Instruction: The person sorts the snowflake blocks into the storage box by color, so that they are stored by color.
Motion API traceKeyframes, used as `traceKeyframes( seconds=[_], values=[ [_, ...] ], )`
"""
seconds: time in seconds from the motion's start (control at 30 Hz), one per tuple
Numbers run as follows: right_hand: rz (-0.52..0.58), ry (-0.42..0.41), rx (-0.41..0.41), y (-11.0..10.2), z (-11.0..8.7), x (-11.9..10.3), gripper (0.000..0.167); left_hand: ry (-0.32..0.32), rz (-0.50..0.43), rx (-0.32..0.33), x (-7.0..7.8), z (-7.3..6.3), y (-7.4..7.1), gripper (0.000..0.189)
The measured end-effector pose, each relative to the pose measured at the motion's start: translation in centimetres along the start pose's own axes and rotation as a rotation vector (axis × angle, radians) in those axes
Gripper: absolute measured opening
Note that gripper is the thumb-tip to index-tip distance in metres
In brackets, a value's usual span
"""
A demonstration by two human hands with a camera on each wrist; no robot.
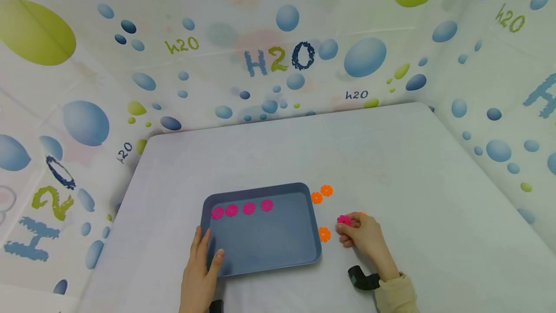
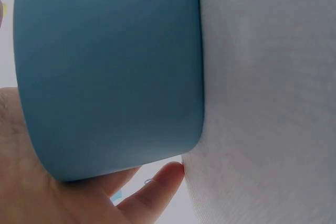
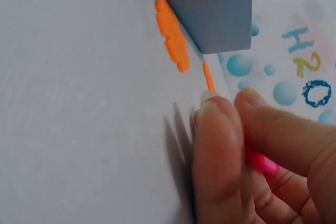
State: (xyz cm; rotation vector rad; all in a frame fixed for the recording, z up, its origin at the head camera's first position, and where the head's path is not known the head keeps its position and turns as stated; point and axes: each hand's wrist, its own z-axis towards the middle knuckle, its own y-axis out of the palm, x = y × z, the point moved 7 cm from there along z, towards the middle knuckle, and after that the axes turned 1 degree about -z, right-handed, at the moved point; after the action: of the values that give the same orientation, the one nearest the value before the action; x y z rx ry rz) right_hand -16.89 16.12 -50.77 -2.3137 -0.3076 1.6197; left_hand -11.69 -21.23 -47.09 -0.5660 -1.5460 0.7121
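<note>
A blue-grey rectangular tray point(image 1: 278, 250) lies on the white table. Inside it, several pink flower-shaped pieces point(image 1: 248, 208) form a row along the far side. My left hand point(image 1: 201, 272) rests at the tray's near left corner, its fingers fairly straight along the left side and the thumb over the rim. To the right of the tray, my right hand point(image 1: 362, 233) pinches a pink flower-shaped piece point(image 1: 344, 220) between thumb and fingers, just above the table. In the right wrist view that pink piece point(image 3: 264, 162) is mostly hidden by the fingers.
Orange flower-shaped pieces point(image 1: 324, 234) lie by the tray's right side, two of them close together farther back. Another orange piece point(image 1: 363, 213) shows partly behind the right hand. A printed curtain point(image 1: 208, 71) with blue and green spots surrounds the table point(image 1: 412, 158).
</note>
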Motion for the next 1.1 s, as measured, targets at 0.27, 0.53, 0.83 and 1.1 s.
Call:
traceKeyframes(
  seconds=[0.27, 0.53, 0.83, 1.1],
  values=[
    [0.129, -0.053, -0.07, 0.3, 0.9, -1.3, 0.034, -0.008, -0.003, -0.005, 0.1, 0.0, 0.0, 0.063],
    [0.113, -0.099, -0.077, 0.8, 1.8, -4.3, 0.034, -0.002, -0.003, -0.002, 0.2, 0.0, -0.1, 0.063],
    [0.155, -0.106, -0.081, 3.4, 2.9, -7.9, 0.03, 0.001, -0.003, -0.005, 0.1, 0.0, -0.1, 0.063],
    [0.131, -0.16, -0.015, 6.0, 3.3, -10.3, 0.015, 0.01, -0.002, 0.01, 0.0, 0.0, 0.0, 0.062]
  ],
)
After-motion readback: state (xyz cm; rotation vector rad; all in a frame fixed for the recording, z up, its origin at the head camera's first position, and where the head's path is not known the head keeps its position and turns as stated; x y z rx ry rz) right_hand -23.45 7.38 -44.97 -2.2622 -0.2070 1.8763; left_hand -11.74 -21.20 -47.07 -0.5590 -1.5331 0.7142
